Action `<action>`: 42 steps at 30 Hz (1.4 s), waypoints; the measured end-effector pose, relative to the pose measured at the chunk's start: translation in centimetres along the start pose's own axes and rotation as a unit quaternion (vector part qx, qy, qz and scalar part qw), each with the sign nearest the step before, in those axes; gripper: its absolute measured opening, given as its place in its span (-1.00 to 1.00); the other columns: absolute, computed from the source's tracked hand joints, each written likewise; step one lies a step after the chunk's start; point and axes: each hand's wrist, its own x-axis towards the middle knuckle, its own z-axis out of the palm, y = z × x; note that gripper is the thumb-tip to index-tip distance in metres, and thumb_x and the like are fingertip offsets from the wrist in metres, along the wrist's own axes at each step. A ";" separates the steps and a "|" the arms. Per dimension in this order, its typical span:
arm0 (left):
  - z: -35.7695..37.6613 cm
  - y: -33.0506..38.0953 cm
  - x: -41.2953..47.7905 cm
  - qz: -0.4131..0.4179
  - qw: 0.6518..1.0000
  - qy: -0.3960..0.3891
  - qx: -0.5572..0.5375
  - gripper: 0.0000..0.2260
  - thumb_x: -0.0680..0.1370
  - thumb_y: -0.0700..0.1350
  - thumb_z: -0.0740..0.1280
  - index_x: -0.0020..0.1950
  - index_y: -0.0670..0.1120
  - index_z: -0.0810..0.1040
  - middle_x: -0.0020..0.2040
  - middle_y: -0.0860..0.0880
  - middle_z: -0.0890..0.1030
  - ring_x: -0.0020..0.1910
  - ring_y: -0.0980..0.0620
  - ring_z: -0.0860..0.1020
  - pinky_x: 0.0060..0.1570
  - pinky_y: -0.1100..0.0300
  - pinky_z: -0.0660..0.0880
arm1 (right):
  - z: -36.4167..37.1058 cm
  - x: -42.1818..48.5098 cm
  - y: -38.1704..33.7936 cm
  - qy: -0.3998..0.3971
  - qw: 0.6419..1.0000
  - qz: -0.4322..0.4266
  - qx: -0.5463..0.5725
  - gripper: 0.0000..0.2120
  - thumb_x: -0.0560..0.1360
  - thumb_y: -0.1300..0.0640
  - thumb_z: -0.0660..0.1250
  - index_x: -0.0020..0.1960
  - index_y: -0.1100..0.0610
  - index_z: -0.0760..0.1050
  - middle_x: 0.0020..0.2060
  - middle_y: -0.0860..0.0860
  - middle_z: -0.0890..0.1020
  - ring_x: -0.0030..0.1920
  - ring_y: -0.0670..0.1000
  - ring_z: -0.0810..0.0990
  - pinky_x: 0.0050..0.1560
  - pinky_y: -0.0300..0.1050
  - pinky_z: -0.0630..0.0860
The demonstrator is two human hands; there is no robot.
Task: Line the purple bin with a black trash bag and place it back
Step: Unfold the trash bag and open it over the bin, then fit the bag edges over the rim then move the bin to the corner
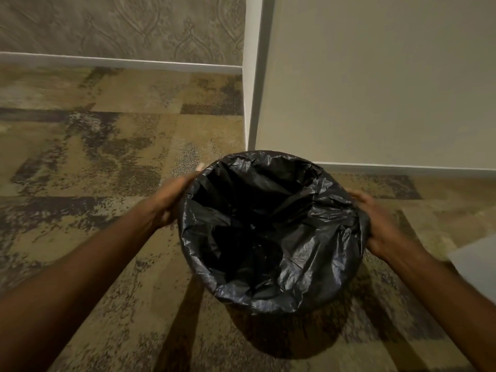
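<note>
A round bin sits in the middle of the view, lined with a crinkled black trash bag (271, 232) whose edge is folded over the whole rim. The purple bin itself is hidden under the bag; only a dark lower wall (284, 334) shows in shadow. My left hand (171, 202) presses against the bin's left side below the rim. My right hand (375, 224) grips the right side over the folded bag. Whether the bin rests on the carpet or is held just above it I cannot tell.
Patterned brown and tan carpet (94, 157) covers the floor. A white wall corner (253, 103) with a baseboard stands just behind the bin; the plain wall (375, 76) runs right, a textured wall (120, 25) lies far left. A pale flat object (475, 267) shows at right.
</note>
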 end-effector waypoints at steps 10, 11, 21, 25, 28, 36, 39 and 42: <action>2.2 0.9 -6.0 0.114 0.982 -0.011 0.149 -0.43 0.60 -0.23 0.42 0.55 0.14 0.40 0.34 0.07 0.57 0.28 -0.01 0.59 0.12 0.11 0.61 | 1.8 -10.6 5.1 -0.028 0.986 -0.069 -0.151 -0.32 0.52 -0.32 0.12 0.56 -0.38 -0.11 0.42 -0.42 0.05 0.40 -0.26 0.17 0.39 -0.15 0.19; 2.4 -0.1 -6.1 0.120 0.985 0.003 0.126 -0.39 0.62 -0.28 0.38 0.58 0.17 0.35 0.35 0.09 0.55 0.24 0.04 0.60 0.01 0.20 0.64 | 2.0 -10.8 5.9 -0.017 0.992 -0.057 -0.107 -0.28 0.48 -0.43 0.12 0.57 -0.33 -0.01 0.45 -0.38 0.13 0.39 -0.28 0.24 0.37 -0.21 0.21; 0.7 -0.3 -8.6 0.348 0.883 0.137 0.283 -0.25 0.50 0.21 0.47 0.63 0.10 0.27 0.69 0.01 0.18 0.67 -0.04 0.12 0.56 -0.26 0.21 | 0.8 -10.4 1.2 0.070 0.889 -0.317 -0.322 -0.27 0.44 -0.49 0.08 0.41 -0.05 0.37 0.41 0.09 0.43 0.45 0.03 0.38 0.50 0.02 0.28; 0.7 0.0 -11.2 0.552 0.592 -0.118 0.575 -0.29 0.51 0.41 0.32 0.54 0.02 0.45 0.61 0.00 0.36 0.65 0.02 0.20 0.60 -0.21 0.11 | 3.9 -10.2 0.5 -0.280 0.809 -0.271 -0.439 -0.06 0.12 -0.68 0.19 0.29 -0.09 0.33 0.23 -0.29 0.53 0.37 -0.40 0.35 0.49 -0.34 0.20; 0.4 -1.6 -10.9 0.467 0.502 -0.199 0.700 -0.36 0.54 0.48 0.14 0.52 0.18 0.41 0.51 0.13 0.50 0.54 0.12 0.38 0.58 -0.14 0.13 | 3.2 -7.5 2.2 -0.506 0.582 -0.355 -0.528 -0.25 0.46 -0.43 0.22 0.53 -0.12 0.17 0.42 -0.27 0.44 0.54 -0.06 0.23 0.49 -0.09 0.30; -0.4 -2.5 -10.1 0.470 0.466 -0.193 0.725 -0.55 0.56 0.27 0.19 0.36 0.13 0.57 0.28 0.12 0.67 0.24 0.06 0.63 0.27 -0.03 0.51 | 1.6 -7.4 -0.3 -0.372 0.469 -0.324 -0.733 -0.07 0.39 -0.60 0.05 0.61 -0.21 -0.12 0.62 -0.23 -0.04 0.59 -0.16 -0.02 0.51 -0.10 -0.09; -1.1 -3.1 -9.5 0.489 0.470 -0.179 0.713 -0.59 0.56 0.31 0.24 0.26 0.13 0.61 0.17 0.12 0.69 0.17 0.04 0.65 0.28 0.05 0.36 | 1.4 -6.8 -1.1 -0.355 0.447 -0.285 -0.770 0.04 0.32 -0.65 0.07 0.62 -0.19 -0.15 0.63 -0.18 -0.02 0.61 -0.11 -0.05 0.54 -0.06 -0.11; -1.2 -3.3 -9.3 0.506 0.474 -0.164 0.701 -0.38 0.48 0.50 0.24 0.33 0.12 0.59 0.20 0.13 0.69 0.20 0.07 0.63 0.32 0.05 0.30 | 1.2 -6.6 -0.9 -0.363 0.428 -0.257 -0.787 0.11 0.22 -0.70 0.05 0.61 -0.15 -0.06 0.53 -0.09 0.35 0.53 -0.01 0.28 0.58 0.07 -0.01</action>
